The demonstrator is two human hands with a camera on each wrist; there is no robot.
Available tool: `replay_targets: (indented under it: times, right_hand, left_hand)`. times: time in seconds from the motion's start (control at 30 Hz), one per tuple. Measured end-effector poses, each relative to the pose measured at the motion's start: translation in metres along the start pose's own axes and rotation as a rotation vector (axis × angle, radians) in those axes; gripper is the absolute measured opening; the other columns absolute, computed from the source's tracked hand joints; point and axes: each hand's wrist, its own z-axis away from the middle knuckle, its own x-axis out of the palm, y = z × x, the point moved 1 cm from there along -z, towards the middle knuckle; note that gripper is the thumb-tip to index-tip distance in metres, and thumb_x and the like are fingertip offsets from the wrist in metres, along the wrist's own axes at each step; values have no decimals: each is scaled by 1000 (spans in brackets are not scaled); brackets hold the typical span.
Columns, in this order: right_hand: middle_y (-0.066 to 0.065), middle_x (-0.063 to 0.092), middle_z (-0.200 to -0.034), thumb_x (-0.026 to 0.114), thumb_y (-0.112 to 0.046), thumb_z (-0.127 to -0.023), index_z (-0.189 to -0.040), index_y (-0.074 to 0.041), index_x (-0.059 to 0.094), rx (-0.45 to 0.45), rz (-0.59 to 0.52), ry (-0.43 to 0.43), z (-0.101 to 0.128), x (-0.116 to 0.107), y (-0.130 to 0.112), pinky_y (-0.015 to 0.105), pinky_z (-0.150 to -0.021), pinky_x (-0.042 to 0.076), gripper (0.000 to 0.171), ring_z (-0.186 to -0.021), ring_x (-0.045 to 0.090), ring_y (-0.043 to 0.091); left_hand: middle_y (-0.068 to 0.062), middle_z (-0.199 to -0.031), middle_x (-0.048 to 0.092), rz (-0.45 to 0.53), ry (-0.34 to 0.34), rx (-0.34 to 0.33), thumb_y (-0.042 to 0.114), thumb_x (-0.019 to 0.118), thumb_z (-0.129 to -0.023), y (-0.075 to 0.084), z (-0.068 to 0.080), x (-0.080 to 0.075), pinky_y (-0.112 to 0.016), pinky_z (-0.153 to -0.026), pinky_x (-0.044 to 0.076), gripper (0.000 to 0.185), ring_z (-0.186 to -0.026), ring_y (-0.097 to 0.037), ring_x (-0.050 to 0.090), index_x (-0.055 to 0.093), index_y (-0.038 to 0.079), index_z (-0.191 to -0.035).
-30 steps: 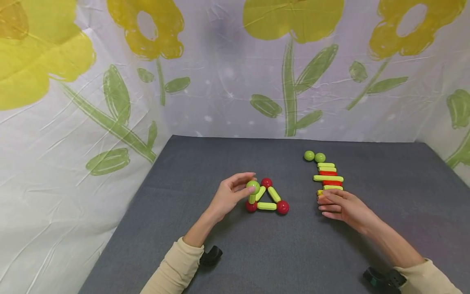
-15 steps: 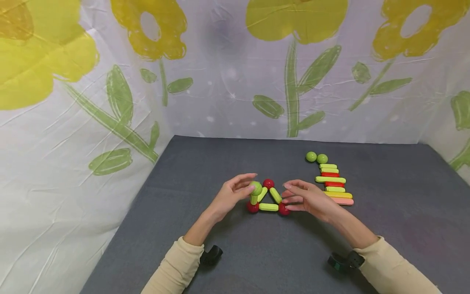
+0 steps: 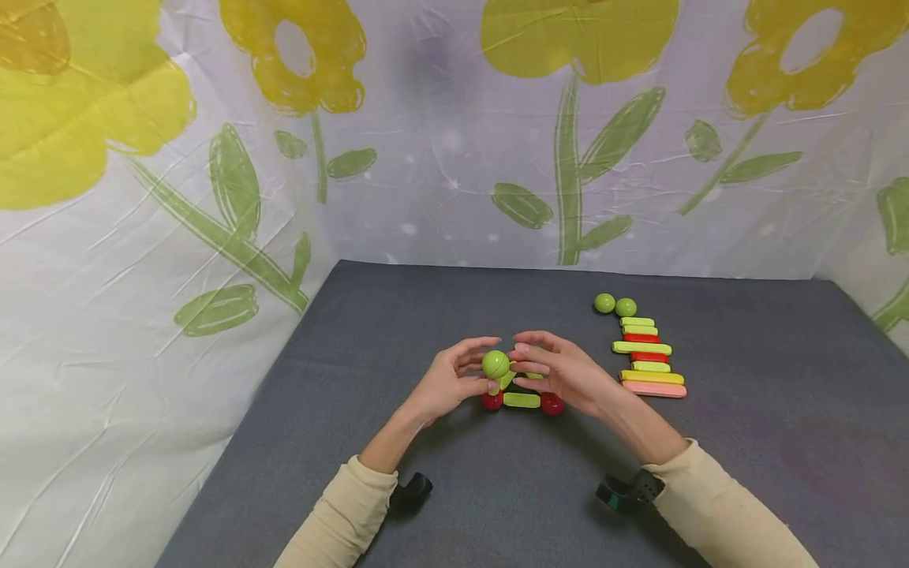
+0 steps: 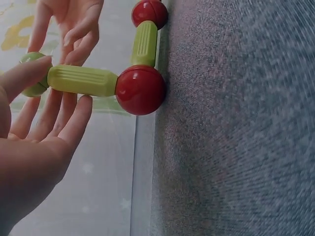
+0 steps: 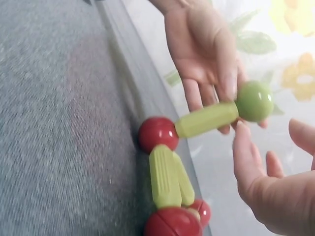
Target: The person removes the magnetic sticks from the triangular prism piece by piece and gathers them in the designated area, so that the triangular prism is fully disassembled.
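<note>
- Cream sleeves (image 3: pixel 341 513), nearest the viewer; each wrist carries a dark strap-mounted device.
- Grey mat (image 3: pixel 497 489); bears every item listed below.
- Triangle base, taken as the landmark: a lime rod (image 3: pixel 521 400) lying flat on the mat between two red balls (image 3: pixel 551 405), one at each end; a third red ball at the far corner is partly hidden behind the hands.
- Upright lime rod (image 4: pixel 81 80); rises from the left red ball (image 4: pixel 141 90) of the base; topped by a green ball (image 3: pixel 495 364).
- Left hand (image 3: pixel 447 379), just left of the base; thumb and fingertips rest against the green ball and the upright rod; fingers long and only slightly bent, not wrapped round anything.
- Right hand (image 3: pixel 564 375), above the right half of the base; fingers relaxed and spread, tips close beside the green ball; whether they touch it cannot be told; holds nothing.
- Stack of loose rods (image 3: pixel 645 356), to the right of the base and apart from it; laid side by side in a row running away from the viewer; lime, red, yellow and, nearest, a pink rod (image 3: pixel 654 389).
- Two loose green balls (image 3: pixel 615 304), beyond the far end of that row, touching each other.
- Backdrop sheet (image 3: pixel 454 134), behind the mat; white, printed with yellow flowers and green leaves.
</note>
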Motion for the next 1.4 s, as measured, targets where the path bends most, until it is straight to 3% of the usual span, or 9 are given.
replay_targets:
  times: [0.4, 0.7, 0.83, 1.03, 1.17, 1.4]
  right_hand:
    - [11, 53, -115, 56, -11, -97, -132, 1, 40, -54, 28, -31, -6, 15, -2, 45, -95, 45, 40, -101, 59, 21]
    - [21, 49, -124, 69, -5, -88, -135, 1, 40, -65, 143, -64, -5, 21, -4, 49, -95, 43, 55, -103, 58, 26]
    - [22, 50, -125, 68, -4, -89, -135, 1, 39, -65, 168, -82, -6, 22, -5, 52, -97, 40, 55, -105, 58, 26]
    - [18, 54, -122, 64, -5, -91, -135, 2, 40, -37, 121, -112, -6, 18, -5, 52, -101, 36, 50, -103, 59, 24]
    - [12, 55, -118, 59, -8, -96, -137, 4, 38, -31, 55, -127, -6, 14, -5, 45, -100, 39, 48, -104, 59, 20]
    - [7, 55, -117, 53, -24, -99, -144, -3, 33, -13, -72, -53, -5, 11, -8, 31, -90, 48, 54, -102, 61, 19]
  left_hand:
    - [-14, -122, 60, 7, 68, -3, -5, 67, -84, 1, 1, 3, -36, -84, 51, 56, -110, -27, 57, 50, 6, -136]
    - [-16, -118, 61, -14, 74, 12, -4, 67, -85, -1, 1, 3, -35, -83, 52, 54, -108, -29, 58, 49, 2, -135]
    - [-15, -115, 63, -24, 76, 20, -3, 67, -86, -1, 1, 3, -35, -82, 52, 53, -107, -28, 59, 48, 0, -135]
    - [-12, -115, 64, -29, 82, -12, -2, 68, -86, 0, 2, 4, -35, -83, 52, 53, -107, -26, 59, 49, 3, -135]
    - [-9, -112, 65, -64, 90, -19, 1, 70, -86, 0, 1, 4, -35, -84, 51, 53, -106, -24, 59, 51, 6, -135]
    - [-8, -112, 65, -62, 56, -27, 8, 71, -87, -2, 0, 3, -37, -84, 51, 53, -109, -24, 58, 50, 7, -136]
